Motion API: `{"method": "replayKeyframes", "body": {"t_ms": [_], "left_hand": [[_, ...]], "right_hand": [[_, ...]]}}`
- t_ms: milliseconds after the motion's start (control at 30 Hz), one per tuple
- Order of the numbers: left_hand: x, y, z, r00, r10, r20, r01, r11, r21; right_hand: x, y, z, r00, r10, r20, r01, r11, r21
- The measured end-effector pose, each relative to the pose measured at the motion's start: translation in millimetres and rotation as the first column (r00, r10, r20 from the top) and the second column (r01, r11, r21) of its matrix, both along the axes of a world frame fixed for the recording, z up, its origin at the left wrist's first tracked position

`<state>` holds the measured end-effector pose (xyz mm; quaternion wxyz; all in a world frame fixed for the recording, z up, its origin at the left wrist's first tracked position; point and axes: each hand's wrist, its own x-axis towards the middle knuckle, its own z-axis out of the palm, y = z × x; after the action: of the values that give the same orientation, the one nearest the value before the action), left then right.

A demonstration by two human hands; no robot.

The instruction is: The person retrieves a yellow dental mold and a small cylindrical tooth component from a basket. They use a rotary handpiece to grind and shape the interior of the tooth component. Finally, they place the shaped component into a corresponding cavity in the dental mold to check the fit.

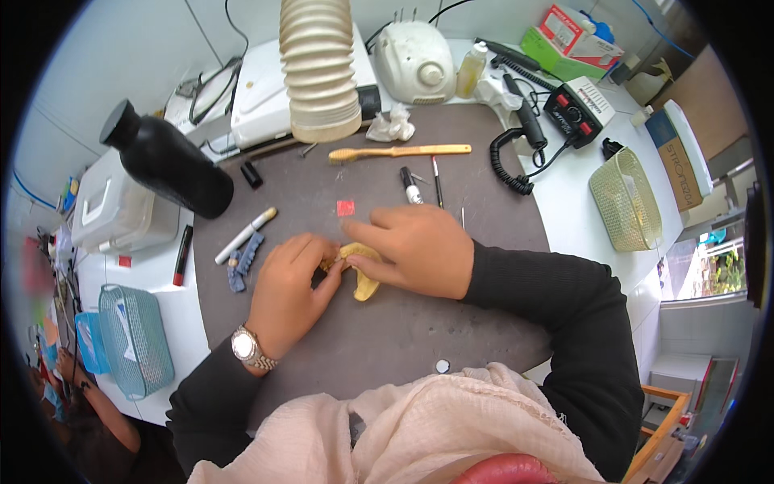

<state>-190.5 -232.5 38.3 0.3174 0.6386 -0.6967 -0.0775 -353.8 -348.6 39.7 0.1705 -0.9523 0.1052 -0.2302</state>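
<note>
Over the grey mat, my right hand [419, 248] is closed round a yellow, curved dental cast [367, 284], its thumb lying across the top. My left hand [290, 278], with a watch on the wrist, has its fingertips pinched against the left end of that cast. A small yellowish-brown bit shows between those fingertips, too small to name. Just beyond the hands lies a small red square [346, 208]. To the left of my left hand are blue-grey dental mould pieces [244, 262] and a white marker-like stick [246, 235].
A ribbed white hose [321, 73] hangs over the mat's far side. Behind my hands lie a wooden brush [401, 152], a small bottle [411, 185] and a thin red-tipped brush [437, 181]. A black flask [165, 160] stands left; a woven basket [626, 202] stands right. Another person's arm [109, 411] shows lower left.
</note>
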Motion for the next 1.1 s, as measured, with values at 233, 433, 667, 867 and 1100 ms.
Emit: {"method": "replayKeyframes", "body": {"t_ms": [233, 433, 667, 867, 1100], "left_hand": [[19.3, -13.4, -7.3, 0.995, 0.089, 0.040, -0.084, 0.990, -0.112], [23.2, -8.3, -3.6, 0.994, 0.113, -0.005, -0.113, 0.990, -0.090], [31.8, -5.9, -7.3, 0.988, 0.111, -0.104, -0.120, 0.990, -0.076], [25.7, 5.7, 7.9, 0.977, 0.169, 0.131, -0.137, 0.965, -0.225], [-31.0, 37.8, 12.5, 0.125, -0.202, -0.971, 0.691, 0.721, -0.061]], "right_hand": [[-61.6, -126.6, 31.3, 0.668, -0.704, 0.239, 0.726, 0.548, -0.415], [-106.1, -184.8, 9.3, 0.465, -0.858, -0.218, 0.838, 0.506, -0.204], [-120.0, -207.1, -5.5, 0.591, -0.801, -0.098, 0.802, 0.596, -0.042], [-147.5, -159.2, 56.2, 0.640, -0.741, 0.203, 0.648, 0.662, 0.377], [-70.9, 13.5, 96.6, 0.962, -0.204, 0.182, 0.009, 0.690, 0.723]]}}
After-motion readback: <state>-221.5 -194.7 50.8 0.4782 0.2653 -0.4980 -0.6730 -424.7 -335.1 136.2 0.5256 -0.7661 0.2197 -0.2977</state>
